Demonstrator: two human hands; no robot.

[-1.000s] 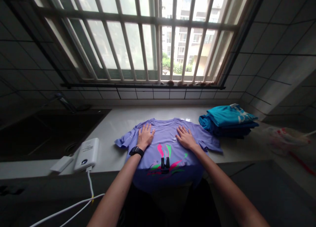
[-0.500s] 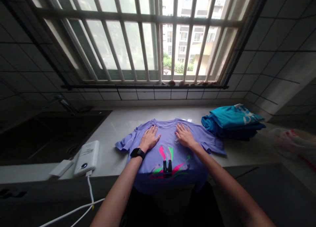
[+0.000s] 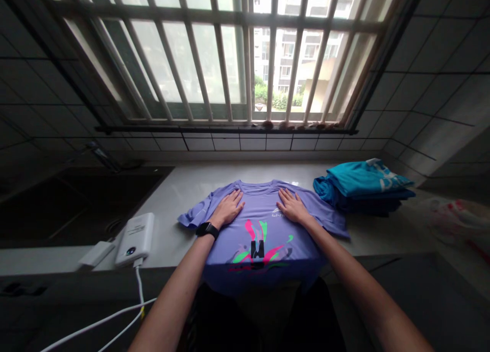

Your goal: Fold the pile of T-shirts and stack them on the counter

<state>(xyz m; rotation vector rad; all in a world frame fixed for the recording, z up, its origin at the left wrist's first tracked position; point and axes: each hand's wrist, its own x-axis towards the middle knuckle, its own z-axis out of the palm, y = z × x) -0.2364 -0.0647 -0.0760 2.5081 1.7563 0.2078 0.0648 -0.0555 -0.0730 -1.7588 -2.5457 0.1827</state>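
A purple T-shirt [image 3: 258, 204] with a pink, green and black print lies spread face up on the counter, its collar toward the window. Its lower part hangs over the counter's front edge. My left hand [image 3: 228, 207] rests flat on the shirt's left shoulder area, fingers stretched out; a black watch [image 3: 207, 230] is on that wrist. On the right chest, beside a small white logo, my right hand [image 3: 293, 205] lies flat with its fingers extended. Both palms press on the fabric and grip nothing.
Folded blue clothes [image 3: 360, 181] are stacked at the right, close to the shirt's sleeve. A white power bank [image 3: 136, 238] with a cable and a small white box [image 3: 96, 253] sit at left, near the dark sink [image 3: 76, 204]. A plastic bag [image 3: 451, 219] lies far right.
My hands have slid slightly apart over the shirt, the right one outward so the chest logo shows more. The shirt's lower part has shifted slightly.
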